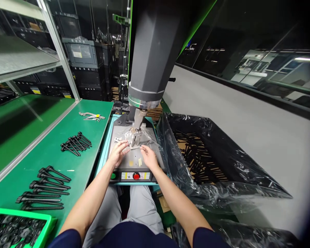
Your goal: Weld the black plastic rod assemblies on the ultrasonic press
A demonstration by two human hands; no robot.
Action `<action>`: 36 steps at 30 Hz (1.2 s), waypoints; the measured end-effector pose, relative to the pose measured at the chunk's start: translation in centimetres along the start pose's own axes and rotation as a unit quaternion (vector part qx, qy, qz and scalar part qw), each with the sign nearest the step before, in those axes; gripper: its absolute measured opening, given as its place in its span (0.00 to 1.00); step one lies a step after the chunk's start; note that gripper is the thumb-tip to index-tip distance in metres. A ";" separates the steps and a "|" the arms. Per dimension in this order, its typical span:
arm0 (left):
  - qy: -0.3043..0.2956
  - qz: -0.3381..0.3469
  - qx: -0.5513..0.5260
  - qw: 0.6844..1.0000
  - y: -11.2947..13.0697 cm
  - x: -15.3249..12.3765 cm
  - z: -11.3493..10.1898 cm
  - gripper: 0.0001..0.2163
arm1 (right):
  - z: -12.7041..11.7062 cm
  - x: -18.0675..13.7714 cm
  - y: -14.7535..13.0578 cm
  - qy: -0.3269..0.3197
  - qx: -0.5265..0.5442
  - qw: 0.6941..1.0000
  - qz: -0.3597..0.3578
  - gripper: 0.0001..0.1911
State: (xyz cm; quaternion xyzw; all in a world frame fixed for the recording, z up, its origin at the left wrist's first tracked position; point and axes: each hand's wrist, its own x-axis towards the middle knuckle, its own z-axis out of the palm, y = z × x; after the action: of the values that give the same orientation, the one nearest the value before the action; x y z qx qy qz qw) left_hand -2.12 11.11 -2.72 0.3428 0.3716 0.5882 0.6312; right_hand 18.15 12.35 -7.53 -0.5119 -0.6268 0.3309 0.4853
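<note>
My left hand [119, 153] is beside the small metal fixture [135, 139] on the machine's grey base plate [124, 162]. Its fingers are apart and nothing shows in them. On the other side of the fixture is my right hand [149, 157], its fingers loosely bent towards the fixture's foot, and I see nothing held there either. The metal tool head [139, 119] of the press-like machine [151, 58] points down at the fixture from above. Clear plastic film [147, 132] surrounds the fixture.
Black threaded rods with knobbed ends [50, 179] lie in groups on the green table [88, 117], near pliers [90, 115]. A green tray [50, 224] holds black round parts. At right, a plastic-lined bin [235, 155] contains many black rods. A red button [136, 176] faces me.
</note>
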 end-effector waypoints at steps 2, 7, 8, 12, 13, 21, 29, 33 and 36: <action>-0.011 -0.004 -0.030 0.999 0.4 1.2 0.6 0.22 | 0.6 1.6 -0.6 0.005 -0.026 0.999 -0.025 0.20; 0.013 0.035 -0.021 0.999 1.3 3.1 1.8 0.23 | 1.3 5.5 -2.2 0.088 -0.105 0.985 -0.103 0.24; 0.013 0.041 -0.017 0.999 1.5 3.2 2.0 0.22 | 1.4 6.3 -2.5 0.096 -0.120 0.981 -0.120 0.24; 0.004 0.051 -0.023 0.998 2.5 3.3 2.8 0.22 | 1.7 9.5 -3.6 0.061 -0.155 0.977 -0.135 0.21; 0.004 0.051 -0.024 0.998 2.8 3.3 3.0 0.22 | 1.7 10.2 -3.8 0.046 -0.155 0.978 -0.130 0.19; 0.032 0.060 -0.023 0.997 3.4 3.2 3.4 0.23 | -0.1 10.0 -6.4 0.056 -0.099 0.983 -0.141 0.14; 0.131 0.046 0.061 0.988 -0.1 1.5 0.9 0.17 | -2.1 -0.1 -6.7 -0.100 0.157 0.982 -0.020 0.21; 0.171 0.030 0.099 0.980 -1.9 -0.4 -0.5 0.15 | -2.3 -2.7 -7.6 -0.068 0.090 0.990 -0.079 0.20; 0.154 0.060 0.190 0.968 -2.5 -2.9 -1.1 0.12 | -2.2 -3.2 -8.3 -0.053 0.046 0.991 -0.114 0.18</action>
State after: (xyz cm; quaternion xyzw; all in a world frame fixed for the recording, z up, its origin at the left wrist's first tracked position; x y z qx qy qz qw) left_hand -1.99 8.02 -5.23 0.3836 0.5477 0.5893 0.4535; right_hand 17.60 7.00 -0.11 -0.3960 -0.6899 0.3286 0.5091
